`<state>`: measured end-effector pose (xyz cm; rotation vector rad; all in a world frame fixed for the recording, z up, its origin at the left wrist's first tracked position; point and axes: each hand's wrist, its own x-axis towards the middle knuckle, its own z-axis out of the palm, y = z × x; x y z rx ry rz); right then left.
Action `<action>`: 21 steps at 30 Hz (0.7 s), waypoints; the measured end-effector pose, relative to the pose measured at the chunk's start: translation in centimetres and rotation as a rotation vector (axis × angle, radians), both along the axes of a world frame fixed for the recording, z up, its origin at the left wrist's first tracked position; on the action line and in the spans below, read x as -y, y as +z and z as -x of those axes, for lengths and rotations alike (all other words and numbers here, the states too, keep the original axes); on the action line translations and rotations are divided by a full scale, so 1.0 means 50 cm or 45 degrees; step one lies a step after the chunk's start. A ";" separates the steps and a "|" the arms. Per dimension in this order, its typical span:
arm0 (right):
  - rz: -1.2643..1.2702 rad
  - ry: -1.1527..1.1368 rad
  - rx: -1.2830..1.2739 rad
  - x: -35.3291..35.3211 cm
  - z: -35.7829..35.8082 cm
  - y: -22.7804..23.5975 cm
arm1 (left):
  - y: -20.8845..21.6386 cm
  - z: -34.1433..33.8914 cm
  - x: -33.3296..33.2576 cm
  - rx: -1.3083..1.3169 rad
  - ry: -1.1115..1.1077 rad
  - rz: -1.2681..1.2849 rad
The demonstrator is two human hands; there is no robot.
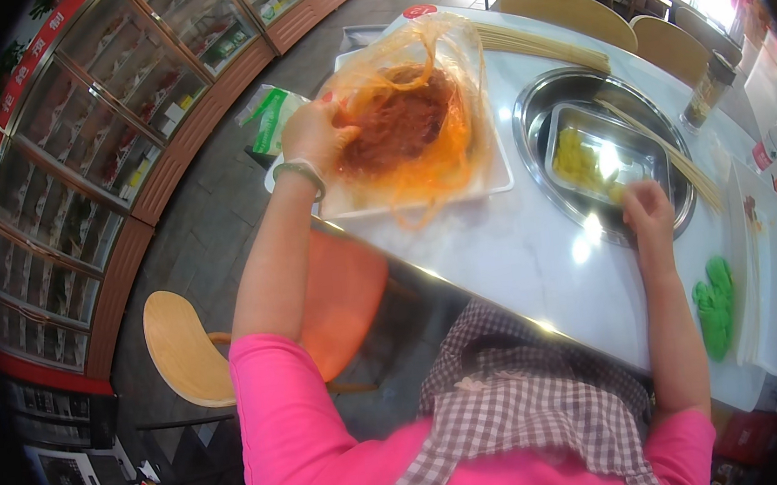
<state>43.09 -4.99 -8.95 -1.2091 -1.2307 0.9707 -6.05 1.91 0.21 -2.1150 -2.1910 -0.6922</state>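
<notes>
An orange-tinted clear plastic bag (460, 156) lies open on a white tray (505, 168), with dark red, wet-looking meat (400, 120) inside. My left hand (321, 139) is at the bag's left edge, fingers curled in and closed on the plastic there. On the right, a small rectangular metal tray (647, 160) holds yellow-green pieces (577, 159) that look like pickled peppers. It sits inside a round steel basin (525, 103). My right hand (649, 210) is over the basin's near rim, fingertips pinched at the small tray's near edge; what they hold is too small to make out.
Thin wooden skewers lie in a bundle (538, 46) behind the basin and in another bundle (692, 174) across its right side. A spice jar (709, 90), a green glove (715, 304) and a long white tray (768, 299) are at the right. An orange chair (342, 294) stands against the table's front edge.
</notes>
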 end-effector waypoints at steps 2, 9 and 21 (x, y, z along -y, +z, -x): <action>-0.005 0.000 0.006 -0.001 -0.001 -0.002 | 0.003 -0.004 0.000 -0.027 -0.006 0.037; 0.002 0.007 0.013 -0.002 -0.002 -0.002 | -0.007 0.008 -0.013 -0.140 -0.008 0.059; 0.004 0.004 0.020 0.002 0.004 0.006 | -0.054 0.087 -0.050 0.269 -0.256 0.077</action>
